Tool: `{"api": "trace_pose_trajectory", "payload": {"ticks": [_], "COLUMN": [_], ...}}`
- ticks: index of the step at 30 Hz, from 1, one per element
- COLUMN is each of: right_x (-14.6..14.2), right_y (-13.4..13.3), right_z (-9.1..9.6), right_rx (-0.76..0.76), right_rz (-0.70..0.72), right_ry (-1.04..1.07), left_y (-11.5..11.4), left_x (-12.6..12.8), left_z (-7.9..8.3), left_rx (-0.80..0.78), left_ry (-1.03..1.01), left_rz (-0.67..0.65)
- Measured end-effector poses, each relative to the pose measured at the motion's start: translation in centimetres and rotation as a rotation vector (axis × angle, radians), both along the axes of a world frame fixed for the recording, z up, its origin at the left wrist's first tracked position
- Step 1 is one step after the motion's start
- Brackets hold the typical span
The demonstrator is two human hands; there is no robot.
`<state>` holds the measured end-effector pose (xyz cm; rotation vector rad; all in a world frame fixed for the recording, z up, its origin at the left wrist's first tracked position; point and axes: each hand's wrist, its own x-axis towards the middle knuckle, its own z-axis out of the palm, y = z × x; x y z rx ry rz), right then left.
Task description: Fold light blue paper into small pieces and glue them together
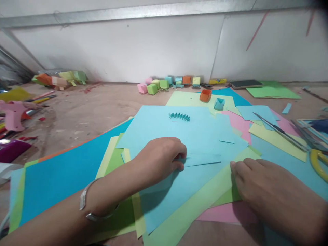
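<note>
My left hand (160, 158), a silver bangle on its wrist, is curled with the fingertips pinching the end of a thin strip (202, 160) cut in a light blue paper sheet (164, 130). Flat beside it lies my right hand (266, 186), fingers together and stretched out, pressing the lower right edge of the same sheet and the green sheet (194, 212) under it. A small zigzag-folded blue strip (179, 116) rests on the sheet farther away.
Coloured sheets overlap across the surface. Scissors (282, 131) with yellow handles (319, 164) lie at right. Small paper boxes (166, 83) line the wall; an orange box (205, 95) and a blue box (219, 103) sit nearer. A pink glue gun (12, 114) and pens lie at left.
</note>
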<state>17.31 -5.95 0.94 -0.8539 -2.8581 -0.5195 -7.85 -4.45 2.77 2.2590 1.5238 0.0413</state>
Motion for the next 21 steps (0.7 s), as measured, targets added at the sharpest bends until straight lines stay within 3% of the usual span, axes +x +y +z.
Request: {"api": "trace_pose_trajectory", "payload": {"ticks": [5,11,15,21], "right_x": [-0.6,-1.9,-1.9,-1.8], "right_y": [0.6,0.4,0.0,-0.2], "right_z": [0.9,-0.1,-0.9,-0.8], "right_rx": [0.140,0.050,-0.044,-0.158], "right_rz": [-0.116,0.061,0.079,0.051], "right_ry": [0.020,0.234,0.285,0.281], "left_y": [-0.9,-2.1,-2.2,-1.8], "left_x": [0.6,1.0,1.0,1.3], "left_z": [0.1,-0.1,0.1,0.6], "left_rx": [0.097,0.209,0.151,-0.023], "left_ry": [0.065,0.127,0.107,0.094], "left_rz": [-0.020,-0.128,-0.159,-0.100]}}
